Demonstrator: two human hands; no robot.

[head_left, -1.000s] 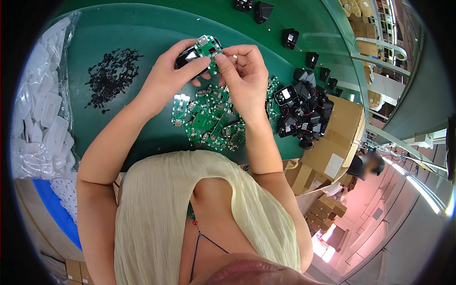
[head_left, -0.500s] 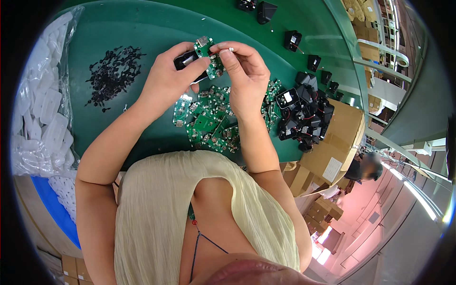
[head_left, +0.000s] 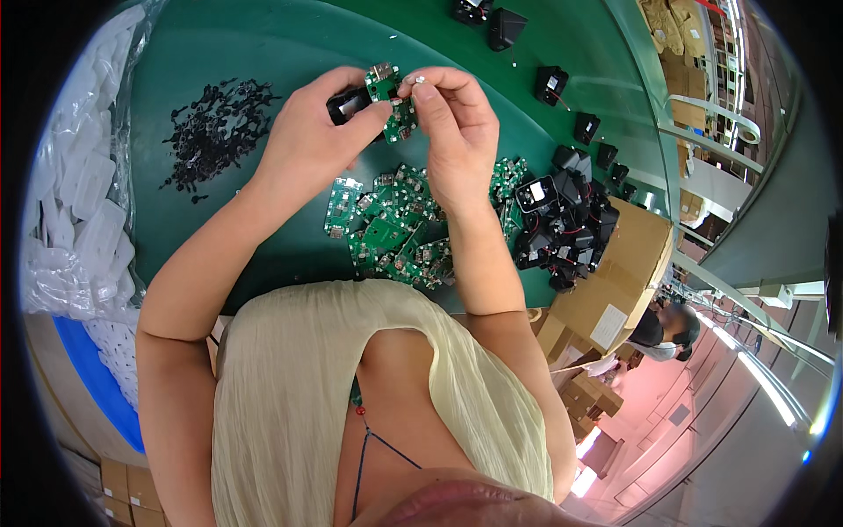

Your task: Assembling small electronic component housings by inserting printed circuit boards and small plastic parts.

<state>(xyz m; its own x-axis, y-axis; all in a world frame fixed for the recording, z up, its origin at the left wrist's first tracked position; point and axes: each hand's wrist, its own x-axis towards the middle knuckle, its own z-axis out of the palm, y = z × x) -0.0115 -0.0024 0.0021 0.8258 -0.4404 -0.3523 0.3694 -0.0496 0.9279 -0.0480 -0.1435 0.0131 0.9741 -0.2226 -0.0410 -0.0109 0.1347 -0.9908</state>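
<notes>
Held board (head_left: pixel 401 125) and case (head_left: pixel 339 109) in left grip (head_left: pixel 318 130), closed around both; pinched white plug (head_left: pixel 421 80) in right grip (head_left: pixel 463 136), farther from near edge of desk (head_left: pixel 285 241) than board pile (head_left: pixel 386 230).

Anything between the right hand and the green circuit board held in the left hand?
Nothing visible separates the right hand from the green circuit board; the right fingertips, with a small white piece at them, are by the board's right edge. The thumb of the left hand overlaps the board's left side.
</notes>
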